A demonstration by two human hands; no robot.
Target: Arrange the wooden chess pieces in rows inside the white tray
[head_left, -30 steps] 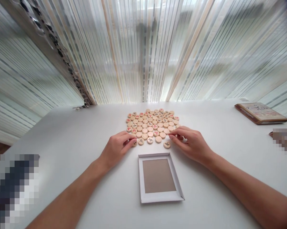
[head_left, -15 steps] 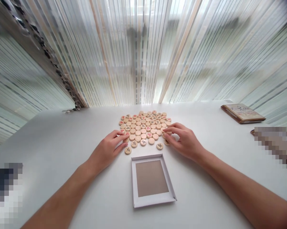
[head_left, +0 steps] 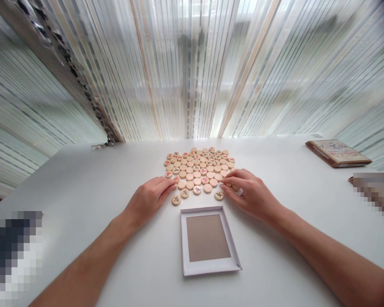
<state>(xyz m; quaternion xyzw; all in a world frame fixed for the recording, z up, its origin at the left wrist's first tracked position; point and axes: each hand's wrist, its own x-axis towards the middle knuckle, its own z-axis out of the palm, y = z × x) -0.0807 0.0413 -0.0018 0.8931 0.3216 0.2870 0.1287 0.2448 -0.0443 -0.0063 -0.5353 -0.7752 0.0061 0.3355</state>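
Round wooden pieces (head_left: 197, 175), some marked with red or black characters and others blank, lie packed together on the white table. My left hand (head_left: 151, 196) is at the left front edge of the group, its thumb and fingers pressed together; whatever is between the tips is hidden. At the right edge, my right hand (head_left: 251, 192) rests with its fingers bent around pieces, and the thumb and index finger stay apart. A marked piece (head_left: 219, 195) lies just left of the right thumb. Two more marked pieces (head_left: 176, 200) (head_left: 184, 193) sit near my left fingertips.
A shallow white box tray (head_left: 185, 243) with a brown inside lies in front of the pieces. A flat printed box (head_left: 342, 153) is at the back right, with a blurred-out object below it. String curtains (head_left: 192, 76) hang behind the table.
My left thumb and fingers have closed together. My right hand has shifted slightly at the pieces' right edge. The whole view has moved a little, so the table contents appear farther right.
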